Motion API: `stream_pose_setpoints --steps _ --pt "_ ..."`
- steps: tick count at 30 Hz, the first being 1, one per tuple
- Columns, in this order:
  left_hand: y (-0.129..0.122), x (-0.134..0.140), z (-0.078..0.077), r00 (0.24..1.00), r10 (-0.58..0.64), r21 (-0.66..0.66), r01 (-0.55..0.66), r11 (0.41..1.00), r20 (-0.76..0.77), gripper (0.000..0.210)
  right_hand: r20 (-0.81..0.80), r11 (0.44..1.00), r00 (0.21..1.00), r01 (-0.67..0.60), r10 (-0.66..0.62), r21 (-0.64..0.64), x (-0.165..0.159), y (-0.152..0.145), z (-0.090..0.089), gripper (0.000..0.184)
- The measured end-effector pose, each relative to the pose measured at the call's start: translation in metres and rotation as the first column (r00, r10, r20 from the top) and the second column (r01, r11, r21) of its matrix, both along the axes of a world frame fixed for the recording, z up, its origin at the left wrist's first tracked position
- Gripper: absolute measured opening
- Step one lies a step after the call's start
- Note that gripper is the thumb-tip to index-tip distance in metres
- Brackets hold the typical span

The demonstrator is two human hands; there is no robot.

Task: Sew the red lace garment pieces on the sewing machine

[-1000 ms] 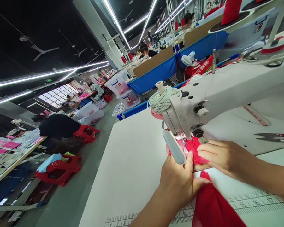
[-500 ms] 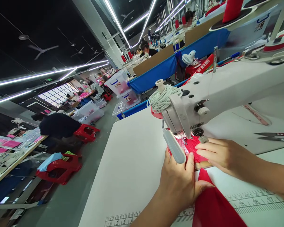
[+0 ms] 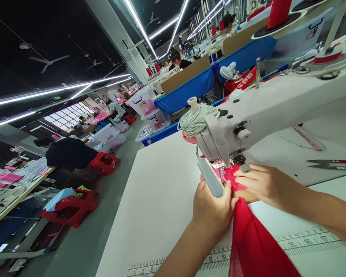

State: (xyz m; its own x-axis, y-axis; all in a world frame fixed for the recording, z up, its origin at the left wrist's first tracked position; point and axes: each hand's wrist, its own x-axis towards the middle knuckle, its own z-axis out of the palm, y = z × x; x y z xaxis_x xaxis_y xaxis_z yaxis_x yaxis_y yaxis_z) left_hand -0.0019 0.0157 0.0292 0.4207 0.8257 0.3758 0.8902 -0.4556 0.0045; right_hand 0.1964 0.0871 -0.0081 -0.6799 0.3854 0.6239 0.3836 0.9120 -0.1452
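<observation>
Head view, and it's all red fabric [image 3: 256,242] at the heart of this bench [image 3: 155,192]! It lies under the head of the white sewing machine [image 3: 271,102], well in from the bench's left edge, then runs out of sight towards the near edge. And what a red: up by the needle a bright, lacy patch [image 3: 233,179] with a bumpy texture; below it a smooth, plain length, narrow at the tip, fanning wide, creased by long soft folds and darker in its hollows. How the two parts join, I cannot tell.

On the left, the left hand [image 3: 212,207] crowds in, thumb tip against the narrow end, index finger at the lace; some fingers are out of sight behind the grey lamp [image 3: 210,177], so whether it grips, I cannot tell. Across from it, the right hand [image 3: 272,188] lies flat, fingers stretched out and together, tips pressing on the lace, a tan strip [image 3: 248,196] showing just below them.

Look around: a printed ruler scale [image 3: 300,242] along the bench's near side, passing beneath the fabric; dark-bladed snips [image 3: 331,165] beyond the right hand; and a pale green cord bundle [image 3: 198,119] looped on the machine's head!
</observation>
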Motion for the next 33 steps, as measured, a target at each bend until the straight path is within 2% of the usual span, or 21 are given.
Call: stream_pose_setpoints --steps 2,4,7,12,16,21,27,33 --pt "0.005 0.0 0.0 0.998 0.039 -0.031 -0.037 0.999 0.058 0.023 -0.014 1.0 1.0 0.016 -0.016 0.021 -0.001 0.0 0.001 0.034" --pt "0.01 0.001 -0.001 0.993 0.056 -0.051 -0.051 0.997 0.107 0.024 0.004 0.999 0.999 0.038 -0.038 0.017 -0.001 0.0 0.002 0.035" --pt "0.013 0.001 -0.003 0.979 0.032 -0.091 -0.013 0.996 0.201 0.032 0.061 0.998 0.997 0.053 -0.054 0.023 -0.002 -0.001 0.006 0.031" --pt "0.021 -0.001 -0.004 0.931 0.007 -0.121 0.04 0.992 0.366 0.029 0.068 0.985 0.983 0.172 -0.173 0.019 -0.008 -0.004 0.007 0.024" --pt "0.025 -0.003 -0.005 0.902 0.034 -0.148 0.034 0.988 0.431 0.02 0.059 0.971 0.971 0.233 -0.23 -0.051 -0.011 -0.002 0.003 0.034" --pt "0.023 0.001 -0.008 0.88 0.046 -0.166 0.038 0.985 0.472 0.012 0.057 0.974 0.975 0.217 -0.213 -0.071 -0.012 -0.003 0.004 0.035" --pt "0.02 -0.001 -0.012 0.912 0.022 -0.112 0.026 0.993 0.41 0.017 0.016 0.989 0.989 0.147 -0.147 -0.006 -0.008 -0.005 0.011 0.031" --pt "0.016 -0.003 -0.009 0.988 -0.094 -0.008 0.096 0.995 0.119 0.022 -0.008 0.993 0.995 0.1 -0.101 -0.056 -0.006 -0.007 0.0 0.027"
